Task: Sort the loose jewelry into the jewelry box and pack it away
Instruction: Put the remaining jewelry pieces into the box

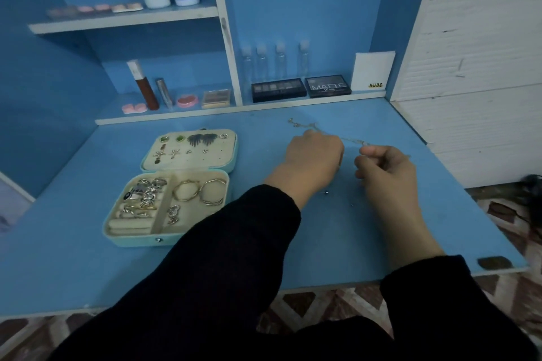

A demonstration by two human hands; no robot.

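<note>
Black sleeves (205, 272) forward, my left hand (312, 152) and right hand (384, 168) pinch the thin silver chain (350, 139), bound next, I reckon, for the open mint-green jewelry box (137, 243).

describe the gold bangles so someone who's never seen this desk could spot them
On the left of the blue desk lies an open teal jewelry box. At the far end of its lower tray's right section, two gold bangles lie side by side. They are the only large plain hoops; the rings beside them are small.
</note>
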